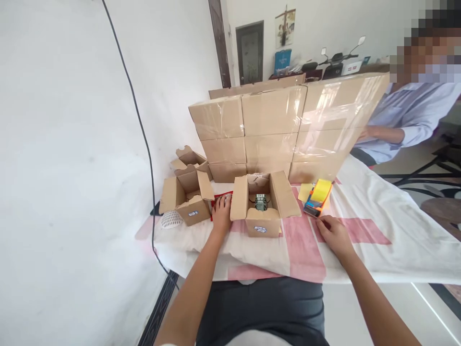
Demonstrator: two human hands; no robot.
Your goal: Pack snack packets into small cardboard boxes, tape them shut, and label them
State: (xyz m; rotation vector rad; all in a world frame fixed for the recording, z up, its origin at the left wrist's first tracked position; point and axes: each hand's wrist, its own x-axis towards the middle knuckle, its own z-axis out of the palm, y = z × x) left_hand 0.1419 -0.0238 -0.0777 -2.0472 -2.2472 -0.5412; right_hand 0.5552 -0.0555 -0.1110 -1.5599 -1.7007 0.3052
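An open cardboard box (262,228) stands in front of me with its flaps spread, and a green-and-white packet (260,202) lies inside it. My left hand (221,214) rests between this box and a second open box (194,214), its fingers laid over a red item (216,196) that is mostly covered. On the right, an orange-and-black tape dispenser (315,206) carries a roll of yellow tape (321,191). My right hand (333,234) is just in front of the dispenser, thumb and fingers pinched together by its near end. What the pinch holds is too small to make out.
Stacked, taped cartons (272,113) form a wall at the table's back. Another open box (189,156) stands behind the left one, near a white perforated item (171,219). A black cable (139,115) hangs down the left wall. A co-worker (414,115) sits at the far right.
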